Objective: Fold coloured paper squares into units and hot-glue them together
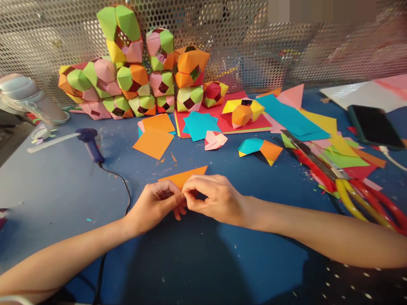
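Both hands meet at the near middle of the blue table. An orange paper, folded into a triangle, is held by its lower corner between them. Thumb and fingers of my left hand pinch it from the left. My right hand pinches from the right, its fingertips touching those of the left. The fingers cover the lower part of the paper. Beyond it lie orange square sheets, blue sheets, a small pink folded piece and a blue and orange folded piece.
Paper balls are stacked against the perforated metal screen. A glue gun with its cable lies left, near a bottle. Scissors, coloured paper scraps and a phone lie right.
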`<action>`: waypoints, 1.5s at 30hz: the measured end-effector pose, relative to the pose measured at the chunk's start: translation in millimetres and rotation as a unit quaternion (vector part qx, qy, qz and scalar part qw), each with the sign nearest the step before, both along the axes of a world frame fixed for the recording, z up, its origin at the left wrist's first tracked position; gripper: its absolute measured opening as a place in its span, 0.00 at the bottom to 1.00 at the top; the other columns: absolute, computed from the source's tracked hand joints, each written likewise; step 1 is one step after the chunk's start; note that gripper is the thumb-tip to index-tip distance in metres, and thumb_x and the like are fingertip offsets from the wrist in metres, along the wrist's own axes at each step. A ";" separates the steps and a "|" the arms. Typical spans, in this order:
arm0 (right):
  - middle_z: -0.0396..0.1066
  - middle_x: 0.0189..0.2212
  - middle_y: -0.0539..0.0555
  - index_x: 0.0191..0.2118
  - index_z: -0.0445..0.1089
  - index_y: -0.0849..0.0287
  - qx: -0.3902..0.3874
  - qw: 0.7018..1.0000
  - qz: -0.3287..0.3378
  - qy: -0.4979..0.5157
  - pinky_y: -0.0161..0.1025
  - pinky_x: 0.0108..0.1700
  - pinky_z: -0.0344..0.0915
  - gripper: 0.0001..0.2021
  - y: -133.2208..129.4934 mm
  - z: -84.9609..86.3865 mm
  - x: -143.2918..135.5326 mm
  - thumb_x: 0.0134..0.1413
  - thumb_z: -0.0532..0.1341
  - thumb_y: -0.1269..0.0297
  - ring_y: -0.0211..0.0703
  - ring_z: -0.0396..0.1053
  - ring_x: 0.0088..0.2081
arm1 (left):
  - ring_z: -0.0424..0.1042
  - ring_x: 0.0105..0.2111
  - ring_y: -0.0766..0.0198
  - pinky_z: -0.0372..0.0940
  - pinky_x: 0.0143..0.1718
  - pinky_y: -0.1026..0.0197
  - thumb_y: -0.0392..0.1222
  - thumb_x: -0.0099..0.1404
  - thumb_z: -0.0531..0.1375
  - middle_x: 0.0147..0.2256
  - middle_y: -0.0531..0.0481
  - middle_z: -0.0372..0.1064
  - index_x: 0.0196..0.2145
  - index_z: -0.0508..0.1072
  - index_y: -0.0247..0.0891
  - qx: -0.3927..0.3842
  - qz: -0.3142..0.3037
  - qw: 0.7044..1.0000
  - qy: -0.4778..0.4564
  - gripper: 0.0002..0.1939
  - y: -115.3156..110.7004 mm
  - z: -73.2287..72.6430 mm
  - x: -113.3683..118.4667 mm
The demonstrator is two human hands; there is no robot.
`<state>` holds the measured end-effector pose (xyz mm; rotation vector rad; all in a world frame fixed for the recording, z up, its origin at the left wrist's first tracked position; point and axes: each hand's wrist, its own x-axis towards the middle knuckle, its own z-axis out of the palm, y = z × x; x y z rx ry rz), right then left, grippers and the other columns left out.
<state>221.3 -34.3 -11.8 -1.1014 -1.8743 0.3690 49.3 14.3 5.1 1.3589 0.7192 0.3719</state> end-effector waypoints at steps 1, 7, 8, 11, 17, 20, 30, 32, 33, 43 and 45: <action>0.67 0.20 0.48 0.24 0.65 0.61 -0.054 0.998 0.007 0.028 0.29 0.25 0.60 0.06 0.9 1.5 0.6 0.46 0.56 0.76 0.31 0.63 0.22 | 0.70 0.21 0.69 0.66 0.24 0.66 0.43 0.60 0.61 0.22 0.51 0.70 0.27 0.68 0.31 -0.007 -0.005 1.000 -0.005 0.11 -0.1 -0.3 0.0; 0.70 0.22 0.49 0.30 0.68 0.63 -0.374 0.889 0.109 0.242 0.29 0.27 0.65 0.05 7.5 18.4 9.2 0.52 0.59 0.66 0.32 0.68 0.25 | 0.74 0.24 0.64 0.69 0.22 0.63 0.40 0.60 0.61 0.28 0.49 0.72 0.29 0.69 0.31 -0.059 -0.007 0.995 -0.079 0.09 0.4 -1.1 -0.7; 0.70 0.23 0.49 0.31 0.69 0.63 -0.378 0.882 0.111 0.257 0.29 0.27 0.65 0.05 7.9 20.8 10.5 0.52 0.59 0.66 0.32 0.68 0.26 | 0.74 0.24 0.65 0.69 0.22 0.63 0.41 0.61 0.61 0.28 0.49 0.72 0.29 0.69 0.31 -0.063 0.000 0.994 -0.084 0.09 0.8 -1.4 -1.0; 0.70 0.24 0.49 0.32 0.69 0.63 -0.367 0.882 0.114 0.271 0.30 0.29 0.65 0.05 6.8 24.9 12.1 0.52 0.60 0.66 0.33 0.69 0.27 | 0.73 0.23 0.64 0.68 0.21 0.64 0.42 0.62 0.60 0.26 0.50 0.71 0.29 0.68 0.32 -0.076 0.017 0.994 -0.082 0.10 1.7 -2.6 -1.5; 0.71 0.25 0.49 0.32 0.70 0.61 -0.312 0.905 0.137 0.252 0.32 0.32 0.67 0.03 2.7 21.7 8.4 0.51 0.62 0.67 0.34 0.70 0.29 | 0.74 0.23 0.64 0.68 0.20 0.66 0.44 0.61 0.61 0.24 0.49 0.72 0.27 0.67 0.32 -0.150 -0.007 0.984 -0.098 0.12 3.0 -4.9 -0.5; 0.71 0.25 0.50 0.29 0.70 0.62 -0.302 0.905 0.144 0.262 0.32 0.31 0.68 0.05 3.7 20.7 8.4 0.52 0.63 0.66 0.34 0.70 0.28 | 0.74 0.23 0.63 0.67 0.19 0.67 0.45 0.61 0.61 0.24 0.48 0.72 0.27 0.68 0.32 -0.246 -0.062 0.961 -0.107 0.12 4.6 -5.9 -0.7; 0.70 0.24 0.49 0.30 0.69 0.65 -0.413 0.832 0.209 0.305 0.31 0.33 0.67 0.08 7.1 22.6 9.1 0.56 0.60 0.64 0.32 0.69 0.27 | 0.76 0.24 0.62 0.70 0.21 0.67 0.45 0.62 0.60 0.25 0.45 0.74 0.34 0.72 0.29 -0.347 -0.152 0.920 -0.104 0.13 10.4 -10.9 -4.0; 0.70 0.24 0.49 0.32 0.69 0.65 -0.417 0.824 0.209 0.321 0.32 0.33 0.68 0.07 6.8 21.6 8.4 0.54 0.61 0.65 0.32 0.70 0.28 | 0.76 0.24 0.61 0.70 0.21 0.67 0.45 0.62 0.60 0.26 0.45 0.74 0.33 0.72 0.29 -0.345 -0.143 0.921 -0.111 0.13 10.4 -10.6 -3.7; 0.71 0.25 0.49 0.33 0.69 0.64 -0.415 0.824 0.207 0.324 0.32 0.34 0.68 0.06 6.4 21.4 8.1 0.53 0.62 0.65 0.33 0.70 0.28 | 0.76 0.25 0.61 0.70 0.21 0.67 0.45 0.62 0.60 0.26 0.45 0.74 0.33 0.72 0.29 -0.343 -0.139 0.922 -0.113 0.13 10.3 -10.5 -3.6; 0.68 0.26 0.49 0.33 0.66 0.62 -0.392 0.872 0.209 0.206 0.31 0.33 0.65 0.07 -1.3 30.4 7.3 0.59 0.57 0.65 0.32 0.67 0.29 | 0.76 0.26 0.61 0.71 0.24 0.65 0.47 0.60 0.61 0.27 0.44 0.75 0.35 0.72 0.29 -0.331 -0.203 0.917 -0.092 0.15 11.9 -10.5 -6.6; 0.67 0.26 0.49 0.32 0.65 0.63 -0.400 0.866 0.225 0.198 0.31 0.33 0.64 0.08 -2.8 29.3 6.1 0.60 0.56 0.63 0.32 0.66 0.29 | 0.76 0.25 0.62 0.71 0.24 0.65 0.46 0.59 0.62 0.26 0.44 0.74 0.35 0.73 0.29 -0.308 -0.217 0.924 -0.072 0.15 12.5 -8.9 -6.9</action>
